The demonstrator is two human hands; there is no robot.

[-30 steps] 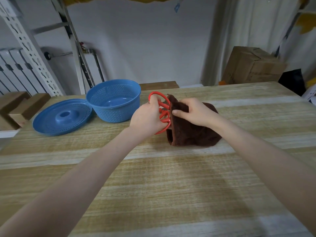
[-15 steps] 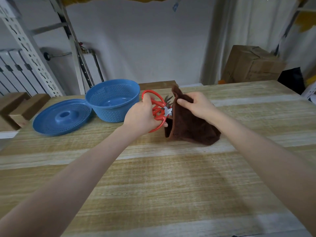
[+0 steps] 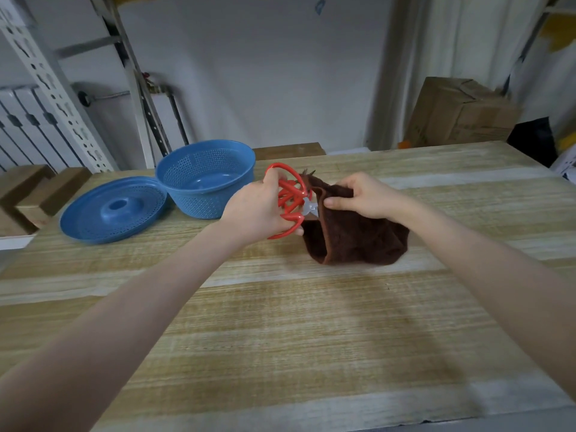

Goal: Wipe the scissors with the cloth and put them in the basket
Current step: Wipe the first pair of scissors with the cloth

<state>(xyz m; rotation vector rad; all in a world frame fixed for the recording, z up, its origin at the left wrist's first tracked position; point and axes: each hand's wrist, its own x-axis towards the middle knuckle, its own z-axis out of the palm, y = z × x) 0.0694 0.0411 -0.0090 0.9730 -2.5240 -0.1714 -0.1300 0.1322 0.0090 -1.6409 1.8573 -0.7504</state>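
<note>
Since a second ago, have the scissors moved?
Yes: the scissors moved slightly left toward the basket, drawn partly out of the cloth.

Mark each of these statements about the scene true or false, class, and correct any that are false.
1. The left hand grips the red-handled scissors. True.
2. The right hand pinches the brown cloth. True.
3. The scissors already lie in the blue basket. False: the blue basket shows nothing inside, and the scissors are in the left hand beside it.
4. The blue lid sits on top of the basket. False: the blue lid lies on the wooden table next to the basket.
5. A cardboard box stands beyond the table's far edge. True.
</note>
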